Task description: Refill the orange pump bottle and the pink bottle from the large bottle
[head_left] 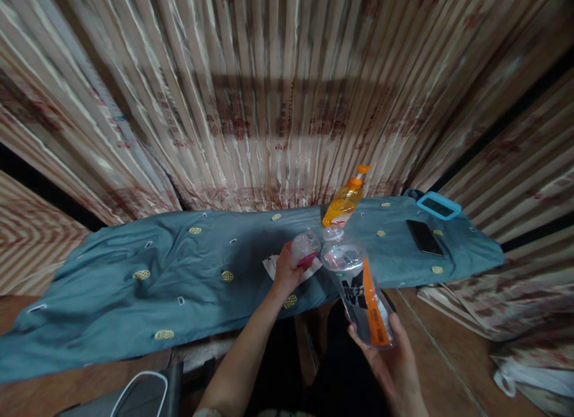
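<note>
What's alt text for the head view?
The right hand holds a clear drink bottle with an orange-striped label; the left hand grips a small clear container over a teal cloth. Behind stand an orange pump bottle and a dark phone.

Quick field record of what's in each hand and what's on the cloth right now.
left hand: grips a small clear container with a pinkish base, over the cloth
right hand: holds a clear bottle with an orange-and-black label, neck toward the small container
bottle cap: cannot tell
cloth: teal, patterned, spread over a low surface
on the cloth: orange pump bottle, dark phone, blue-rimmed device, white paper
backdrop: striped curtain
</note>
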`<state>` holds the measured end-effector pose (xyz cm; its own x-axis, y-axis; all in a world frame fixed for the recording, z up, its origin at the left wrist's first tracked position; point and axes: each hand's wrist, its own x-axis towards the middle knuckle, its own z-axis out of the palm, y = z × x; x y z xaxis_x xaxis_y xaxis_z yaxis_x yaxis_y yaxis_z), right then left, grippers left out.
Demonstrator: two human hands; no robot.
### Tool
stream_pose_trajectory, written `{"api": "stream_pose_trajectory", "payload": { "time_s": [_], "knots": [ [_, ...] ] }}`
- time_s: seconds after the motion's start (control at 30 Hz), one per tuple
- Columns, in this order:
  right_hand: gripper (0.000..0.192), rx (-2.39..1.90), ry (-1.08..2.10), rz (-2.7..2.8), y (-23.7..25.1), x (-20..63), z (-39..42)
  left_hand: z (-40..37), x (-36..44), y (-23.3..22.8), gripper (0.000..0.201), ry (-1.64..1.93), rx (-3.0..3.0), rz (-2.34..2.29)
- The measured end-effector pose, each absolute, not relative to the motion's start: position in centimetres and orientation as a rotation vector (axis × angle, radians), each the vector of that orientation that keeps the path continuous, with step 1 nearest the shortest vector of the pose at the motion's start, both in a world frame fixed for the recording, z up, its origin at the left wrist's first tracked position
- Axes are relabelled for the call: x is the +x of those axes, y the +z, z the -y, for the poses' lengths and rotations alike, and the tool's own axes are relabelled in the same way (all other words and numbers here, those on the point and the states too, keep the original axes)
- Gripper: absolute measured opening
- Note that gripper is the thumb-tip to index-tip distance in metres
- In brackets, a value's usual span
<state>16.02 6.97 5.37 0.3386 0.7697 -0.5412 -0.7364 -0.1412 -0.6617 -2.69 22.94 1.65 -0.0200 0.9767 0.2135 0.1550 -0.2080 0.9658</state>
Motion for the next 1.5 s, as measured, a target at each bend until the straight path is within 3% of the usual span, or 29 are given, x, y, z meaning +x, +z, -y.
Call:
{"api": "stream_pose_trajectory", "payload": {
  "time_s": [0.6,1.5],
  "knots": [
    [0.040,-1.213,1.229,0.109,5.6,17.1,-7.6,-22.9,-2.4,0.7,0.057,1.321,1.502,-1.287],
    [0.045,-1.238,1.235,0.292,6.1,18.9,-2.8,-23.0,-2.4,-0.7,0.061,1.351,1.534,-1.228]
  ]
}}
